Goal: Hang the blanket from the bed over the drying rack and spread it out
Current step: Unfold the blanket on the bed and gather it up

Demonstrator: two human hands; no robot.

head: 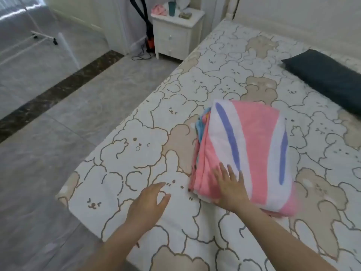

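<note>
Pickup stage, blanket not yet lifted. Drying rack (42, 36) stands at ten o'clock, well apart from the bed (136, 145). Left hand (148, 204) hovers open, holding nothing. Right hand (230, 188) rests flat, fingers straight, on the folded blanket (248, 149) at three o'clock. Next move likely requires a two-handed grasp.
</note>
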